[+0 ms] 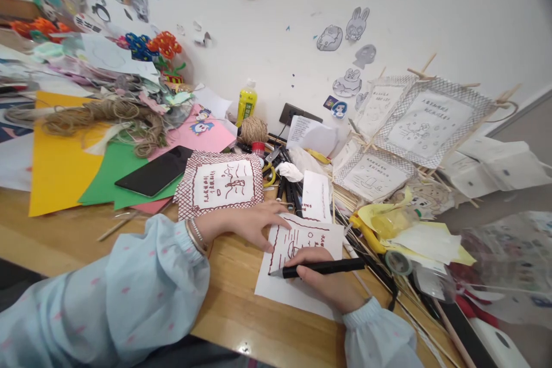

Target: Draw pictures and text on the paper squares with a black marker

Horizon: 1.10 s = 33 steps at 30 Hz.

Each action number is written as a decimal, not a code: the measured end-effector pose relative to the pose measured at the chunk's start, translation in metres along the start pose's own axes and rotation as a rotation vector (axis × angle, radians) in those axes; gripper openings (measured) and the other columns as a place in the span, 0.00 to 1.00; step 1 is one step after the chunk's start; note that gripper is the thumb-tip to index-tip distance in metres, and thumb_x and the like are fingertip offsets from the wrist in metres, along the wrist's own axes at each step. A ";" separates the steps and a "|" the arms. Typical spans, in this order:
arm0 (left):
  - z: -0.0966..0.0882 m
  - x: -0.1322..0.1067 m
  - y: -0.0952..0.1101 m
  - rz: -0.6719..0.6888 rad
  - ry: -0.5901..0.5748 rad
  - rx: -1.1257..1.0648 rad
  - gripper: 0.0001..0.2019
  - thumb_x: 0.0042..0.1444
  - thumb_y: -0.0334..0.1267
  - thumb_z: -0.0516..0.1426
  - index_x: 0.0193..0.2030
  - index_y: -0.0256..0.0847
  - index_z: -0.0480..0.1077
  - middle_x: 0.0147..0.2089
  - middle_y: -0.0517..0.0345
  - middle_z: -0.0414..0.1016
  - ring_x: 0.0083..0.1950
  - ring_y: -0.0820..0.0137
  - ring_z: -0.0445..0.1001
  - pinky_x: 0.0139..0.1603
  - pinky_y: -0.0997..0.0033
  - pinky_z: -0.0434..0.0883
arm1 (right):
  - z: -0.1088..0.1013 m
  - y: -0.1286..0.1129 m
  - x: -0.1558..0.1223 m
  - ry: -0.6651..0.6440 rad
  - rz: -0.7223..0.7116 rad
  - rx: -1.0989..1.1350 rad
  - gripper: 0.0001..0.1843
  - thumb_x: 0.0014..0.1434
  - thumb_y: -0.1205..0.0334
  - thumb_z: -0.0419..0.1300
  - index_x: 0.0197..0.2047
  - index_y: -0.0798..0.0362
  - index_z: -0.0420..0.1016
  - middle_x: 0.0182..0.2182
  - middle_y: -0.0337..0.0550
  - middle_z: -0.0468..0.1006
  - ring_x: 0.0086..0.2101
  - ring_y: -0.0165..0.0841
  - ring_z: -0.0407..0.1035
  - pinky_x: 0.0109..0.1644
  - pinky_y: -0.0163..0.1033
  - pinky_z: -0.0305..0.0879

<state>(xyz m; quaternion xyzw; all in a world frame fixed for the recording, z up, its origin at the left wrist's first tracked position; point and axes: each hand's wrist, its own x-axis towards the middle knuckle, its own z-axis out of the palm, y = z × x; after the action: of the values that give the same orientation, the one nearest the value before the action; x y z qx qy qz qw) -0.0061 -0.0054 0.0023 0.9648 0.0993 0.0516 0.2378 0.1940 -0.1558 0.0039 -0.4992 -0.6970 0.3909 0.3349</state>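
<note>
My right hand [323, 279] grips a black brush pen [330, 267], its tip on the lower left of a white sheet [282, 293]. The sheet bears a wavy dark-red border line, a small drawing and some written characters. My left hand [254, 221] lies with fingers spread at the sheet's upper left edge, holding nothing. Left of it sits a finished-looking drawing [226, 184] with a red crosshatched border, on top of similar sheets. A small white paper strip [317, 195] with red marks lies just above the sheet.
A dark tablet [155, 171] rests on green [101, 181] and yellow paper [64, 167]. Twine, pens, scissors and a yellow-green bottle [247, 103] crowd the back. Paper panels on sticks [431, 121] stand at right, near a yellow glue gun [366, 233] and tape roll [399, 263].
</note>
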 end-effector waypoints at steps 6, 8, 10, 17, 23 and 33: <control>-0.001 -0.001 0.002 -0.008 -0.008 0.001 0.32 0.49 0.47 0.65 0.62 0.47 0.66 0.68 0.48 0.56 0.70 0.52 0.50 0.68 0.51 0.50 | 0.000 0.005 -0.001 0.023 0.060 0.070 0.15 0.58 0.50 0.61 0.35 0.52 0.82 0.28 0.44 0.82 0.30 0.37 0.75 0.36 0.40 0.72; -0.001 -0.001 0.002 -0.018 -0.009 -0.002 0.32 0.49 0.46 0.66 0.61 0.47 0.66 0.69 0.48 0.56 0.70 0.52 0.50 0.68 0.52 0.51 | 0.000 0.005 0.000 0.040 0.072 0.089 0.14 0.58 0.51 0.60 0.35 0.52 0.81 0.27 0.44 0.81 0.29 0.36 0.74 0.35 0.40 0.72; -0.001 0.000 0.002 -0.028 -0.009 0.001 0.32 0.49 0.46 0.66 0.61 0.47 0.66 0.69 0.49 0.56 0.70 0.52 0.50 0.68 0.52 0.51 | 0.000 0.004 0.001 0.055 0.086 0.086 0.13 0.58 0.52 0.60 0.34 0.52 0.81 0.27 0.44 0.81 0.28 0.36 0.74 0.33 0.39 0.71; -0.001 0.001 0.002 -0.012 -0.014 0.014 0.32 0.49 0.46 0.66 0.61 0.45 0.67 0.68 0.46 0.56 0.69 0.52 0.51 0.68 0.53 0.51 | 0.000 0.002 0.001 0.041 0.062 0.021 0.12 0.57 0.54 0.60 0.34 0.52 0.81 0.27 0.43 0.81 0.29 0.36 0.74 0.35 0.39 0.71; 0.001 -0.001 0.002 -0.005 0.017 -0.008 0.31 0.49 0.46 0.66 0.61 0.45 0.67 0.67 0.47 0.57 0.69 0.52 0.53 0.68 0.54 0.52 | 0.001 0.001 0.002 0.049 0.082 0.044 0.12 0.57 0.54 0.60 0.35 0.52 0.81 0.27 0.43 0.81 0.29 0.36 0.75 0.34 0.39 0.72; 0.004 0.000 -0.002 -0.005 0.064 -0.048 0.30 0.48 0.42 0.67 0.59 0.46 0.69 0.67 0.46 0.59 0.68 0.50 0.53 0.67 0.52 0.53 | 0.002 -0.001 0.001 0.044 0.116 0.113 0.11 0.56 0.55 0.61 0.34 0.52 0.81 0.27 0.43 0.81 0.30 0.36 0.74 0.36 0.40 0.71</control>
<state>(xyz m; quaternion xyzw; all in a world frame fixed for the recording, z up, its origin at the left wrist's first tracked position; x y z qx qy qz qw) -0.0057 -0.0057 -0.0018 0.9564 0.1082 0.0843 0.2577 0.1919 -0.1556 0.0043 -0.5274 -0.6362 0.4373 0.3548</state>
